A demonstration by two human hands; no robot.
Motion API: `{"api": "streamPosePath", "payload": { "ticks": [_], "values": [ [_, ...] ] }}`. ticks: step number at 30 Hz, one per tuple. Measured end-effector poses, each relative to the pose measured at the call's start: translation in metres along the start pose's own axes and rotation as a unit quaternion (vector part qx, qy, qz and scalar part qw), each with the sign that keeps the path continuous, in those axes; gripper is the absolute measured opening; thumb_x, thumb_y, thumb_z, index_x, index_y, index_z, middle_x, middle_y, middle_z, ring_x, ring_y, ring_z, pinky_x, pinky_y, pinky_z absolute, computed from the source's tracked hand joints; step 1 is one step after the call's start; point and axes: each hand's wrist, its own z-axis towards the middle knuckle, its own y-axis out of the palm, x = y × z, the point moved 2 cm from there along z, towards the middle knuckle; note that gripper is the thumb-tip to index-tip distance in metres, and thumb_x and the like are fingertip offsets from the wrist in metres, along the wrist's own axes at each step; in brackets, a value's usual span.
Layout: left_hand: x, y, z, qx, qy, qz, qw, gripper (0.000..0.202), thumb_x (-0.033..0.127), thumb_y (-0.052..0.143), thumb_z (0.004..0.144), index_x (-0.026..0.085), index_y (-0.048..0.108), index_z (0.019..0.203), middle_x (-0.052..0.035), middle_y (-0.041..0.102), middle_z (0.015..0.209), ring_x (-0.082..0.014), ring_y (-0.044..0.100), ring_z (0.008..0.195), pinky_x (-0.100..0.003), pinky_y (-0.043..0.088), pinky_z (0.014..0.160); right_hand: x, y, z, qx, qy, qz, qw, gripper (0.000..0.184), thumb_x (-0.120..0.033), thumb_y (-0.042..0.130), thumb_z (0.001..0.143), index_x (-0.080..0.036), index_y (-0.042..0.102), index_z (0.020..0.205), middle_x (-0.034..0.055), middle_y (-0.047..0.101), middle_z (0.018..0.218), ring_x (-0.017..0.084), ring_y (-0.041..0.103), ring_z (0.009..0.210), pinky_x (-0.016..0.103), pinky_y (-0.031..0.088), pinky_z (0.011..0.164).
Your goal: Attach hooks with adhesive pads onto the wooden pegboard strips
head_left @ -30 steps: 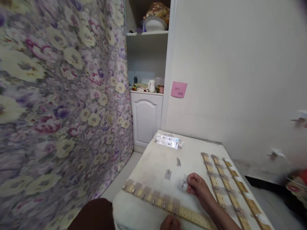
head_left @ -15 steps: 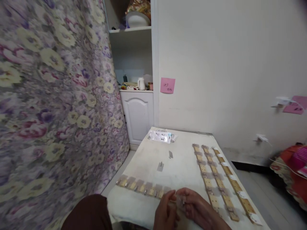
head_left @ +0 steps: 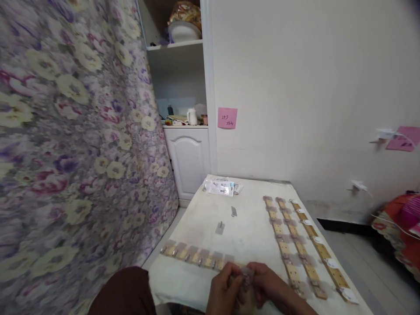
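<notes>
A clear adhesive hook (head_left: 247, 275) is pinched between my hands at the near side of the table. My left hand (head_left: 225, 286) grips its left side with curled fingers, and my right hand (head_left: 267, 282) closes on its right side. Just beyond them lies a wooden strip (head_left: 193, 258) carrying a row of clear hooks; my hands cover its right end. Two loose hooks lie farther back, one a clear square (head_left: 220, 227) and the other a tilted grey-looking piece (head_left: 234, 211).
Along the right of the white table (head_left: 203, 284) lie three wooden strips, the outermost strip (head_left: 323, 251) with white hooks. Hook packaging (head_left: 219, 187) sits at the back edge. A floral curtain (head_left: 82, 153) hangs left; a wall (head_left: 278, 109) stands behind.
My hands have drawn closer together around the clear hook, and the left fingers now press against it. The view has shifted slightly; the strips and loose hooks stay where they were.
</notes>
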Motion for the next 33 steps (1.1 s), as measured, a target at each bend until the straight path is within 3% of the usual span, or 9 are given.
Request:
{"api": "streamPosePath", "payload": {
  "ticks": [2, 5, 8, 12, 16, 20, 24, 30, 33],
  "values": [
    [0.0, 0.001, 0.001, 0.004, -0.009, -0.011, 1.0, 0.02, 0.039, 0.057, 0.074, 0.02, 0.053, 0.073, 0.0066, 0.051, 0.045, -0.009, 0.046, 0.038, -0.019, 0.029, 0.04, -0.002, -0.012, 0.004, 0.039, -0.063, -0.036, 0.997, 0.021, -0.038, 0.058, 0.069, -0.017, 0.057, 0.07, -0.0077, 0.049, 0.046, 0.004, 0.038, 0.032, 0.016, 0.029, 0.034],
    [-0.001, 0.002, 0.003, 0.0, -0.03, -0.032, 0.999, 0.021, 0.041, 0.056, 0.073, 0.02, 0.051, 0.073, 0.0081, 0.047, 0.042, -0.0085, 0.043, 0.034, -0.018, 0.024, 0.036, -0.009, -0.021, 0.003, 0.045, -0.133, -0.032, 0.99, 0.024, -0.04, 0.057, 0.074, -0.016, 0.06, 0.08, -0.007, 0.053, 0.055, 0.002, 0.036, 0.035, 0.016, 0.026, 0.037],
    [0.003, 0.002, 0.004, -0.003, -0.017, -0.031, 0.999, 0.02, 0.039, 0.055, 0.075, 0.019, 0.053, 0.075, 0.0056, 0.052, 0.044, -0.0103, 0.047, 0.039, -0.02, 0.033, 0.041, -0.013, -0.018, -0.003, 0.028, -0.116, 0.0, 0.993, 0.029, -0.045, 0.058, 0.077, -0.016, 0.058, 0.079, -0.0059, 0.053, 0.057, 0.003, 0.036, 0.035, 0.016, 0.026, 0.036],
    [0.018, -0.001, 0.001, 0.011, 0.121, 0.089, 0.989, 0.015, 0.032, 0.054, 0.08, 0.018, 0.06, 0.076, -0.0025, 0.062, 0.07, -0.0149, 0.058, 0.067, -0.025, 0.044, 0.064, -0.013, -0.009, -0.012, -0.036, -0.054, 0.097, 0.993, 0.034, -0.051, 0.057, 0.078, -0.017, 0.056, 0.081, -0.0029, 0.055, 0.064, 0.006, 0.046, 0.044, 0.017, 0.034, 0.04],
    [0.025, -0.002, -0.003, 0.0, 0.229, 0.17, 0.959, 0.014, 0.025, 0.051, 0.083, 0.02, 0.064, 0.08, -0.0051, 0.06, 0.086, -0.0176, 0.057, 0.086, -0.028, 0.045, 0.076, -0.014, -0.007, -0.017, -0.08, -0.051, 0.158, 0.983, 0.03, -0.04, 0.066, 0.075, -0.017, 0.058, 0.091, -0.0034, 0.054, 0.066, 0.006, 0.05, 0.051, 0.018, 0.039, 0.048],
    [0.018, -0.004, -0.003, 0.02, 0.224, 0.177, 0.958, 0.011, 0.022, 0.054, 0.081, 0.021, 0.065, 0.084, -0.007, 0.059, 0.095, -0.0196, 0.057, 0.095, -0.029, 0.048, 0.079, -0.015, -0.007, -0.019, -0.091, -0.043, 0.174, 0.98, 0.035, -0.033, 0.071, 0.07, -0.019, 0.056, 0.099, -0.0018, 0.057, 0.073, 0.009, 0.056, 0.059, 0.018, 0.04, 0.051],
    [0.009, -0.006, -0.001, 0.045, 0.218, 0.191, 0.956, 0.009, 0.021, 0.054, 0.08, 0.02, 0.064, 0.082, -0.0073, 0.058, 0.094, -0.0198, 0.058, 0.092, -0.03, 0.049, 0.077, -0.016, -0.002, -0.019, -0.097, -0.04, 0.184, 0.977, 0.037, -0.03, 0.068, 0.073, -0.02, 0.054, 0.105, -0.0025, 0.057, 0.071, 0.01, 0.057, 0.06, 0.02, 0.044, 0.052],
    [0.003, -0.006, -0.002, 0.056, 0.236, 0.197, 0.95, 0.014, 0.02, 0.049, 0.082, 0.02, 0.062, 0.079, -0.0079, 0.059, 0.092, -0.0209, 0.057, 0.093, -0.032, 0.047, 0.08, -0.016, -0.008, -0.013, -0.023, -0.071, 0.117, 0.99, 0.03, -0.02, 0.069, 0.065, -0.019, 0.056, 0.092, -0.0067, 0.053, 0.064, 0.006, 0.049, 0.048, 0.017, 0.037, 0.043],
    [-0.006, -0.006, -0.001, 0.09, 0.177, 0.137, 0.971, 0.018, 0.028, 0.044, 0.084, 0.02, 0.058, 0.089, -0.0069, 0.061, 0.086, -0.0188, 0.06, 0.08, -0.031, 0.048, 0.073, -0.019, -0.015, -0.012, -0.017, -0.083, 0.052, 0.995, 0.022, -0.02, 0.066, 0.065, -0.017, 0.058, 0.085, -0.006, 0.053, 0.061, 0.005, 0.046, 0.046, 0.016, 0.034, 0.042]
  ]
}}
